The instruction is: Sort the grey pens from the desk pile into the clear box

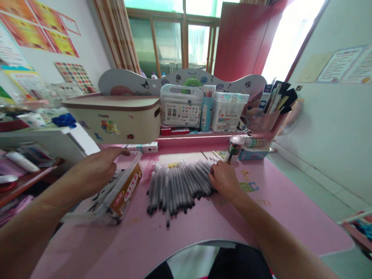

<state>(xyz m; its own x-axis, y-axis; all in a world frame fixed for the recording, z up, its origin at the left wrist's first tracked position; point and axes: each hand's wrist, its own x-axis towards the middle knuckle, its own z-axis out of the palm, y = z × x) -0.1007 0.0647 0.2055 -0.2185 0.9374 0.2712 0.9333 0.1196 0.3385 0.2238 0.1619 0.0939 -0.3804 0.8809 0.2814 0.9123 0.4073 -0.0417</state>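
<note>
Pink desktop (290, 217) spreads before a bright window (167, 40). At left, a clear, orange-labelled plastic box (127, 193) sits under the left hand (97, 170), index finger stretched toward the far rim, others curled; contact is unclear. Mid-desk lies a fanned row of translucent, black-ended pens (174, 190). Curled fingers of the right hand (226, 179) reach its right end; whether they grip any, I cannot tell. A sideways shove could roll pens into the clear round jar (235, 147) at far right; pressing the rim could tip the box.
</note>
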